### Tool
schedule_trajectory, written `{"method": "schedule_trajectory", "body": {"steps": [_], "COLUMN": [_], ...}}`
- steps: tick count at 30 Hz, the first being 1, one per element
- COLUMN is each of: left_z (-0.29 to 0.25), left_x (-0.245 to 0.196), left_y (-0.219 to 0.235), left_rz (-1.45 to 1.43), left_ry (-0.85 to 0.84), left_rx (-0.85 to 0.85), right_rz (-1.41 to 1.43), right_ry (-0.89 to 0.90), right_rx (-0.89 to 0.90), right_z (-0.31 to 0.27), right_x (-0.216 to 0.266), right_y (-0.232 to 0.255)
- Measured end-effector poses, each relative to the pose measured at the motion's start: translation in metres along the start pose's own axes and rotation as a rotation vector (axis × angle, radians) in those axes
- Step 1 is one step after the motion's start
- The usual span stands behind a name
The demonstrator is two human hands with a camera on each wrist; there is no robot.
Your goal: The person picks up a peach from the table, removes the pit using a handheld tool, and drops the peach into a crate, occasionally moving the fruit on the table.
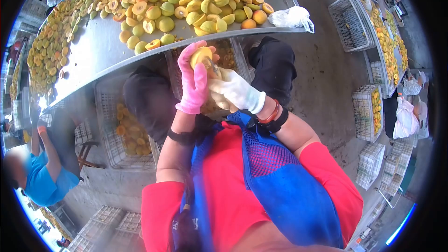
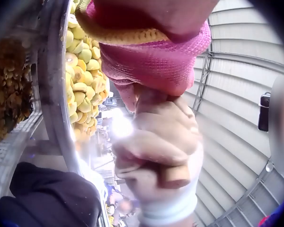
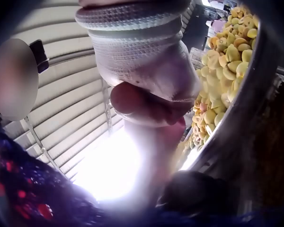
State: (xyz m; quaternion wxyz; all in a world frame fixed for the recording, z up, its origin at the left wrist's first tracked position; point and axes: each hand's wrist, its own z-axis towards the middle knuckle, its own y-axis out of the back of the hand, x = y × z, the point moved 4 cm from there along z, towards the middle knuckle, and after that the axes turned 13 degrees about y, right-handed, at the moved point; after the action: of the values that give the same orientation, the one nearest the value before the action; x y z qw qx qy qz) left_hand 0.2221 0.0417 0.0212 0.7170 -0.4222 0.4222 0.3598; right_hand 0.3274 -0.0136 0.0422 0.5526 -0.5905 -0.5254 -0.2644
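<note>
In the head view my left hand point(image 1: 192, 82), in a pink glove, holds a yellow peach half point(image 1: 200, 57) between fingers and thumb, its cut side turned toward my right hand. My right hand point(image 1: 238, 91), in a white glove, grips a short metal-ended pitting tool point(image 1: 213, 68), whose metal part reaches to the fruit. The round wooden end of its handle point(image 2: 176, 176) pokes out of the white fist in the left wrist view. That same handle end point(image 3: 128, 98) shows in the right wrist view. Glove and fingers hide most of the tool.
A metal table point(image 1: 100, 61) in front bears a big heap of halved peaches point(image 1: 186, 0). A white plastic bag point(image 1: 291, 18) lies at its corner. Below stands a crate of fruit point(image 1: 126, 133) beside my legs. Other people work at the left and at another table point(image 1: 385, 65) on the right.
</note>
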Motion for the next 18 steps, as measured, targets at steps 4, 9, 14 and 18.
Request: {"method": "schedule_trajectory", "body": {"steps": [4, 9, 14, 18], "left_z": [-0.006, -0.010, -0.008, -0.009], "left_x": [0.002, 0.005, 0.006, 0.009], "left_y": [0.002, 0.007, 0.004, 0.006], "left_rz": [-0.118, -0.195, -0.242, -0.246], "left_ry": [0.192, 0.315, 0.343, 0.386], "left_rx": [-0.015, -0.074, -0.098, -0.119], "right_rz": [-0.371, -0.085, -0.245, -0.294], "right_ry": [0.404, -0.047, 0.217, 0.201], "right_rx": [-0.016, 0.085, 0.005, 0.053], "right_z": [0.010, -0.001, 0.009, 0.008], "right_x": [-0.008, -0.008, -0.022, -0.014], "right_y": [0.000, 0.002, 0.004, 0.001]}}
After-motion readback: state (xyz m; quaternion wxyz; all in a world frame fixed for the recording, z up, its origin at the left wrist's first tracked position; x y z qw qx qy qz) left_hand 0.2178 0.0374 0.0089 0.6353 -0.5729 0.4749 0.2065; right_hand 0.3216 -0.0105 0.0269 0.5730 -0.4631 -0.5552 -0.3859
